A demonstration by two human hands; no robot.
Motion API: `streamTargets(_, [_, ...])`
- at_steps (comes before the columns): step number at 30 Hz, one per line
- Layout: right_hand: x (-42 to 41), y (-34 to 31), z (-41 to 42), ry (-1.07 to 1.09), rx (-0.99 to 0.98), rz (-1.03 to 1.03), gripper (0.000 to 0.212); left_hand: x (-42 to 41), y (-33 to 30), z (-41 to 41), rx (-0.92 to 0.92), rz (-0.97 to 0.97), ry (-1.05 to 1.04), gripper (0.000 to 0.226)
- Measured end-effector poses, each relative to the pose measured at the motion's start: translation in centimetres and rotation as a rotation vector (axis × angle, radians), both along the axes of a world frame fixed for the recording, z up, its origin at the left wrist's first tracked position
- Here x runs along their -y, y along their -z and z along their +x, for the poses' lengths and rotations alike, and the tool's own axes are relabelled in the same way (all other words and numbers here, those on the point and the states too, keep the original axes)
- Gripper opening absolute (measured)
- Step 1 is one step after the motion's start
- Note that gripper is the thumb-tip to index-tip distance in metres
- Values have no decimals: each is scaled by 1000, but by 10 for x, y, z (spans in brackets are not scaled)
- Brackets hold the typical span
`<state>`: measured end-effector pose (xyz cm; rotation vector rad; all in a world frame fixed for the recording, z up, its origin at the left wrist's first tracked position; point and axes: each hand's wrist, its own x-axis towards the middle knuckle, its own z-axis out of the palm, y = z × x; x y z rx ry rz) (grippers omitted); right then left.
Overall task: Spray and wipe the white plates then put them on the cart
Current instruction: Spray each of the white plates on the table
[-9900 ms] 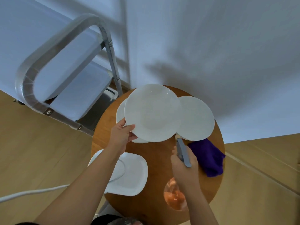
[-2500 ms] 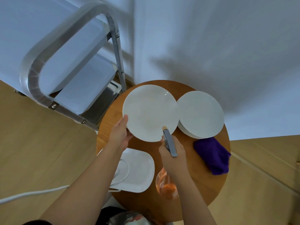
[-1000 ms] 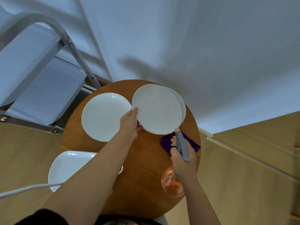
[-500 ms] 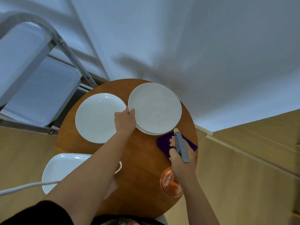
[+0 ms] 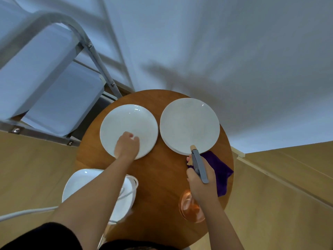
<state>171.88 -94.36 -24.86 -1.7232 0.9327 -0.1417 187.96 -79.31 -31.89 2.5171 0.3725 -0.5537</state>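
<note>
**Two plate spots on the table, sprayer raised**

Head view: two white targets sit side by side on your round wooden table (image 5: 158,179). At about 10 o'clock from the table's middle lies the single plate (image 5: 129,131); at about 1 o'clock rests the plate stack (image 5: 189,125), whose layered edge shows along its near rim. Your left hand (image 5: 127,146) lies over the near edge of the single plate with fingers loosely curled — whether they pinch the rim or just press down, I cannot tell. Likely you are steadying it so it won't skate when you spray or wipe.

Your right hand (image 5: 201,179) is closed around the spray bottle (image 5: 197,166), its nozzle aimed toward the stack's near rim and its orange body hanging below your wrist. The purple cloth (image 5: 219,170) lies at about 4 o'clock, partly beneath that hand and touching the stack's edge — close by for the wipe.

A white square dish (image 5: 81,183) sits at 8 o'clock under your left forearm. The cart (image 5: 54,98) stands off the table at 10 o'clock, beside the single plate, and no plate shows on the shelf in view. Judging by this, spraying comes first.
</note>
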Motion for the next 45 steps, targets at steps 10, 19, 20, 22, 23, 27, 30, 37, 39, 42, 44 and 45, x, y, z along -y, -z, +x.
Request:
streamTargets(10, [-41, 6, 27, -192, 8, 117, 32, -76, 5, 28, -44, 54, -181, 51])
streamTargets(19, [-85, 3, 47, -170, -55, 77, 35, -101, 8, 49, -150, 4, 11, 24])
streamTargets(20, [-89, 3, 48, -173, -53, 75, 36, -101, 7, 50, -142, 4, 23, 25])
streamTargets(22, [-94, 3, 49, -168, -51, 77, 36, -99, 6, 51, -131, 2, 31, 27])
streamTargets(23, [-96, 4, 49, -163, -52, 80, 37, -99, 6, 51, -121, 3, 27, 28])
streamTargets(27, [-104, 3, 52, -170, -45, 71, 38, -99, 2, 54, -46, -48, -47, 32])
streamTargets(30, [-111, 0, 55, -170, -54, 54, 36, -101, -2, 58, -29, -199, -170, 26])
streamTargets(37, [-126, -3, 64, -164, 11, -17, 34, -113, -14, 52, -205, -678, -492, 15])
streamTargets(39, [-127, -5, 66, -137, 39, -28, 35, -118, -15, 45, -230, -797, -550, 18])
streamTargets(42, [-126, -8, 69, -102, 64, -45, 36, -121, -18, 38, -269, -958, -594, 20])
streamTargets(44, [-126, -11, 71, -140, 74, -78, 36, -119, -22, 37, -269, -1010, -570, 21])
streamTargets(45, [-126, -13, 72, -171, 77, -107, 35, -118, -24, 37, -262, -1028, -555, 21])
